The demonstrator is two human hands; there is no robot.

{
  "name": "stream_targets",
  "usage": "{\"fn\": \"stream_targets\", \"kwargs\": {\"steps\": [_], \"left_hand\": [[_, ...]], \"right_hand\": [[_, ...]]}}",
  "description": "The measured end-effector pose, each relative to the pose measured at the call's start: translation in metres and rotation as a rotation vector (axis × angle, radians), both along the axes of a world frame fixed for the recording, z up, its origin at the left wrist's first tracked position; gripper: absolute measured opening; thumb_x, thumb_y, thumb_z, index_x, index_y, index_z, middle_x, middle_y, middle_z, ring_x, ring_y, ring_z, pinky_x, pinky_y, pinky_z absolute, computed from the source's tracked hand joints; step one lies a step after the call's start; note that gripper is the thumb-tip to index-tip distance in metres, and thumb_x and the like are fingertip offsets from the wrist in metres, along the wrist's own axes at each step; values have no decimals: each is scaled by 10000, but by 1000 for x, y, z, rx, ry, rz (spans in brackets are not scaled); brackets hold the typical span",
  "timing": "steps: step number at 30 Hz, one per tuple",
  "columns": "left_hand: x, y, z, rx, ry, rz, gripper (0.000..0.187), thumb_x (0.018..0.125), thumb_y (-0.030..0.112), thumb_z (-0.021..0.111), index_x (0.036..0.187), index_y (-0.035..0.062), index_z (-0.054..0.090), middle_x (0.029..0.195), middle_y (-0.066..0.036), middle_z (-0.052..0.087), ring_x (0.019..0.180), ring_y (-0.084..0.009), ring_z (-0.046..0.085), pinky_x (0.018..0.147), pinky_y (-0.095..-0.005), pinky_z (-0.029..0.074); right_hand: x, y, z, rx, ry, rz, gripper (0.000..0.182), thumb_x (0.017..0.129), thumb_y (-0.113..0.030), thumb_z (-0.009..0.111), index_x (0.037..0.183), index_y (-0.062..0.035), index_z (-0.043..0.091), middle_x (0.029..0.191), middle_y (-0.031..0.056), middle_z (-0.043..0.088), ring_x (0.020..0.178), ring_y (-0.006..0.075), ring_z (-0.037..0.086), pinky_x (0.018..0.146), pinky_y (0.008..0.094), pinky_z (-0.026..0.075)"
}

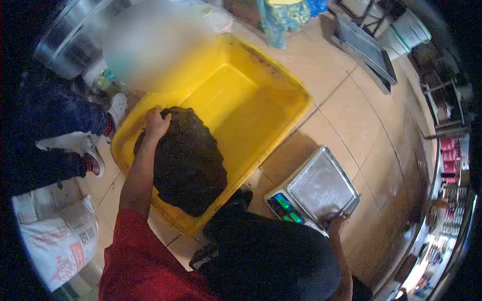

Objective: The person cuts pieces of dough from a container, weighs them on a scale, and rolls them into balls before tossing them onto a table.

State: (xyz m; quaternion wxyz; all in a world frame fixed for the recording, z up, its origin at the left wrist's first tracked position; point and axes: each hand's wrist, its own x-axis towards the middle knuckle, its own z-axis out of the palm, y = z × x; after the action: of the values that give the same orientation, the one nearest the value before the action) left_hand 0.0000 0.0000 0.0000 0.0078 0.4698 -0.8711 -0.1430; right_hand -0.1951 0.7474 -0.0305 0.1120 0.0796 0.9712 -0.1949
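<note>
A big dark, almost black, dough-like mass (190, 160) lies in the near-left part of a deep yellow tub (286, 95). My left hand (157, 124) is at its upper left edge, fingers curled and closed on the mass. To the right of the tub, a weighing scale (321, 183) with a flat metal platform stands on the floor, its green display lit but unreadable. My right hand (340, 224) is at the platform's lower right edge. Its fingers are small and blurred there, so their grip does not show clearly.
Another person's legs (60, 130) and light clogs (118, 108) are left of the tub. A printed white sack (60, 238) lies lower left. Metal trays (364, 47) and a white bucket (404, 35) stand upper right. Shelves line the right side on the tiled floor (346, 115).
</note>
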Motion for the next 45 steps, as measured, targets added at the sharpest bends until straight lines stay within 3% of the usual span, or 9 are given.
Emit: {"fn": "stream_targets", "kwargs": {"steps": [4,5,11,19,30,34,35,42,45], "left_hand": [[-72,42,-98,135,-50,92,725,777,455,601,1293,-9,390,1292,-257,423,1225,-369,391,1018,-421,323],[-98,39,-115,141,-78,106,781,771,493,596,1322,-7,358,1321,-261,395,1244,-367,373,1027,-418,316],[-185,30,-199,304,-189,81,988,694,649,595,1379,18,262,1421,-252,237,1315,-379,259,1053,-503,254],[-196,67,-163,304,-299,-320,1017,604,593,719,1415,224,230,1467,-189,132,1356,-374,129,995,-676,192],[-139,156,-135,274,-325,-583,1111,484,455,840,1403,268,244,1474,-164,48,1358,-402,26,891,-769,217],[-148,158,-145,286,-347,-608,977,497,360,851,1341,237,374,1468,-161,43,1346,-412,53,878,-736,298],[-149,155,-159,285,-328,-635,903,520,327,845,1312,225,423,1467,-157,37,1343,-410,64,875,-721,323],[-144,147,-183,408,-183,-717,382,769,306,662,1107,134,610,1297,-197,427,1136,-345,477,856,-433,491],[-142,124,-188,1475,13,-7,344,838,327,571,1078,83,606,1077,-156,589,934,-277,601,810,-392,507]], "right_hand": [[-114,38,-49,-136,628,234,305,860,-18,390,1158,21,440,1040,206,492,1027,302,478,912,368,383],[-144,21,-55,141,618,342,316,836,5,435,1151,24,458,1063,188,490,1029,302,471,923,375,368],[-188,-197,-32,-573,204,262,372,896,-29,470,1265,-36,419,883,0,508,653,33,415,558,160,334],[-138,-385,-2,-611,22,658,373,881,-117,524,1216,26,445,1062,184,536,953,277,534,856,376,421],[-165,-367,8,-566,44,740,271,926,-121,489,1160,15,470,1008,63,507,947,123,475,854,261,391],[-171,-377,6,-413,25,938,231,889,-56,509,1104,28,496,1096,142,534,975,187,531,821,275,439],[-171,-388,1,-431,150,1028,249,844,-76,536,1091,-58,523,956,170,571,921,377,551,763,435,462],[-151,-466,-65,225,-44,1400,415,773,-23,508,1155,-180,551,965,120,636,879,334,612,768,468,487],[-150,-473,-78,326,-154,1473,439,759,-26,514,1149,-220,576,939,121,642,863,332,621,748,478,495]]}}
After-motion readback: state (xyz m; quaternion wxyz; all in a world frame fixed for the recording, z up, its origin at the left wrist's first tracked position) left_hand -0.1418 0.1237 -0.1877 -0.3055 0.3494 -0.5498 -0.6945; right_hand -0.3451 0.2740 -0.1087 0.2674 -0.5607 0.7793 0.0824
